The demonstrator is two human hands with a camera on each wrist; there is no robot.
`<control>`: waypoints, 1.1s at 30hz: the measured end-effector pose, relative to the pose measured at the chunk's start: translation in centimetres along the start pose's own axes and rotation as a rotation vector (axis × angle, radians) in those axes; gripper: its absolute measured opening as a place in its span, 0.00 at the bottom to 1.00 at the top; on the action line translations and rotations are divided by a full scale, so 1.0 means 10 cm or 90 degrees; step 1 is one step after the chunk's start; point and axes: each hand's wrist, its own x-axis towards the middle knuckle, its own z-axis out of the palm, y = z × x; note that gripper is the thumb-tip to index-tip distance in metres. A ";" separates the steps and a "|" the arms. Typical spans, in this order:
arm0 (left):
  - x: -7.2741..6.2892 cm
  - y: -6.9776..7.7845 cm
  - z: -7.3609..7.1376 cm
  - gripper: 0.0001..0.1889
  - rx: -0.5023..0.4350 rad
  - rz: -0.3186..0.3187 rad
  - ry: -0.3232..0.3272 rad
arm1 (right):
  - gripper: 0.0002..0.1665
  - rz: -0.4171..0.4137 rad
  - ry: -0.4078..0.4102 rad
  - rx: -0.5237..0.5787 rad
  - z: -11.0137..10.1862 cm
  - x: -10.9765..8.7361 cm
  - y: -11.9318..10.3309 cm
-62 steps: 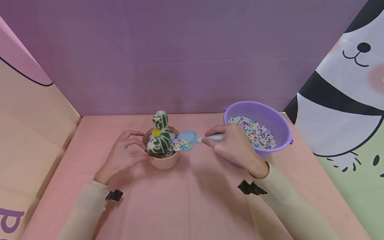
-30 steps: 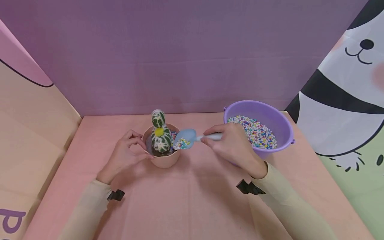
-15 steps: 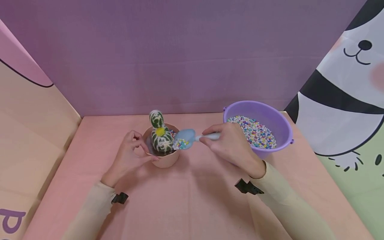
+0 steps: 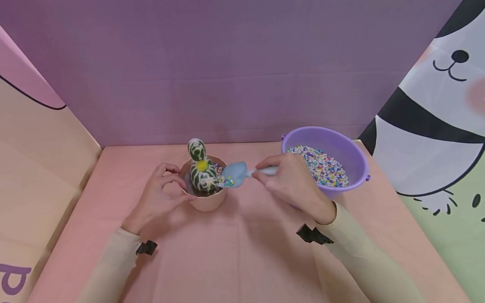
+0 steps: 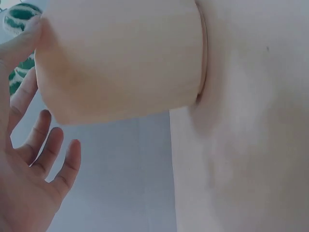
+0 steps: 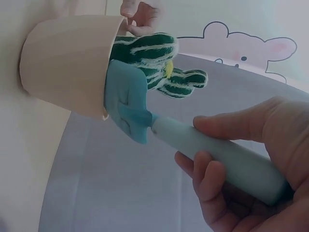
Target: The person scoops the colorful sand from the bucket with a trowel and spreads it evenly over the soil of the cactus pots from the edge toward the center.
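Note:
A green-and-white cactus (image 4: 203,176) with a yellow flower stands in a peach flowerpot (image 4: 207,204); its top tips left. My left hand (image 4: 156,193) holds the pot's rim at the left, thumb in front and curled fingers at the side, the other fingers free of it in the left wrist view. My right hand (image 4: 293,181) grips the handle of a light-blue toy shovel (image 6: 219,157). The shovel's blade (image 4: 235,172) tilts over the pot's right rim, small coloured beads (image 4: 226,182) at its tip. Some beads lie inside the pot, partly hidden by the cactus.
A purple bucket (image 4: 356,168) holding many coloured beads (image 4: 326,168) stands to the right, partly behind my right hand. A pink cloth (image 4: 242,261) covers the table. A purple backdrop (image 4: 242,75) rises behind, and a panda print (image 4: 435,122) hangs on the right.
The shovel has tilted, and fewer beads lie on its blade. The cactus's top has shifted left. My left hand has shifted slightly about the rim; the bucket has stayed in place.

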 end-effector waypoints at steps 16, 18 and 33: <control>-0.02 -0.02 -0.03 0.15 0.004 -0.011 -0.018 | 0.08 -0.050 0.026 -0.026 -0.02 -0.01 -0.08; -0.02 -0.03 -0.03 0.15 0.004 -0.012 -0.019 | 0.08 -0.069 0.035 -0.031 0.00 -0.02 -0.07; -0.01 -0.03 -0.06 0.15 -0.020 -0.037 -0.034 | 0.11 -0.246 0.132 -0.039 0.11 -0.06 0.11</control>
